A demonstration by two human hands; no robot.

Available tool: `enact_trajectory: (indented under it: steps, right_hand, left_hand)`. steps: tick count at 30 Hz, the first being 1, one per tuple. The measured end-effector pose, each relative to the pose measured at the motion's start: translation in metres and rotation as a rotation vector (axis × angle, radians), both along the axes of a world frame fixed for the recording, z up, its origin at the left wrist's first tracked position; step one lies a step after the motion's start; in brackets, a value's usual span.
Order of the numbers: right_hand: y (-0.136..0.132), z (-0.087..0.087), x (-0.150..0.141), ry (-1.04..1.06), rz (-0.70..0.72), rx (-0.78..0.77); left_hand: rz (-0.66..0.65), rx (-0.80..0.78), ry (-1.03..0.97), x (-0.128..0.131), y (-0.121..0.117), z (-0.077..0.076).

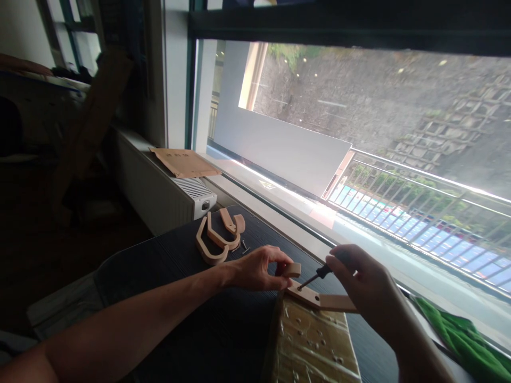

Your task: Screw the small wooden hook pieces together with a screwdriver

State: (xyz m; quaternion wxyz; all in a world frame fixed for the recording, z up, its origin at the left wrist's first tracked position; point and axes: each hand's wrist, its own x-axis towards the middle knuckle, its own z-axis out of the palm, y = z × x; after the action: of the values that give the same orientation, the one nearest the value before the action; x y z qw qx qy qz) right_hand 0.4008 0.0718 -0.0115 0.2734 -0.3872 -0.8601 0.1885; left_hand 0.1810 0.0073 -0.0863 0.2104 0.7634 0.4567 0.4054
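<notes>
My left hand (268, 270) pinches the curled end of a bent wooden hook (306, 295), which lies on the far end of a tape-wrapped block (315, 340). In my right hand (361, 282) is a screwdriver (322, 272), its dark handle wrapped by the fingers. The screwdriver's tip meets a hole in the hook's flat part, where a screw head seems to sit. A second dark hole shows nearer the bend. Beyond my left hand, several more wooden hooks (217, 234) lie on the dark table (171, 276), with loose screws (245, 247) beside them.
A green cloth (459, 332) lies by the sill at right. The window (351, 106) runs along the table's far side. A brown envelope (186, 162) rests on a white radiator (175, 194). At far left, another person's arm (26, 65) shows in the dim background.
</notes>
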Motion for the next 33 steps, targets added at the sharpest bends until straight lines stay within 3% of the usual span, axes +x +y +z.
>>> enact_trajectory:
  steps: [8, 14, 17, 22, 25, 33]
  right_hand:
    - [-0.001, -0.001, 0.001, -0.026, 0.067, 0.008]
    - [0.005, -0.003, 0.002, -0.018, -0.027, 0.001]
    - [0.002, -0.001, 0.003, -0.054, 0.015, 0.021]
    - [-0.004, 0.001, 0.000, -0.022, 0.087, 0.053]
    - [-0.003, 0.001, -0.003, -0.025, 0.095, 0.061]
    - [0.003, 0.002, -0.004, -0.017, -0.030, 0.037]
  left_hand:
    - [-0.013, -0.025, -0.007, -0.001, 0.001, 0.000]
    - [-0.010, -0.103, -0.027, -0.001, 0.000, 0.004]
    - [-0.050, -0.214, -0.022, -0.005, 0.002, 0.013]
    - [-0.256, -0.480, 0.063, -0.010, 0.017, 0.038]
    - [-0.269, -0.547, 0.105, -0.006, 0.025, 0.044]
    - [-0.165, -0.488, 0.060, 0.003, 0.015, 0.030]
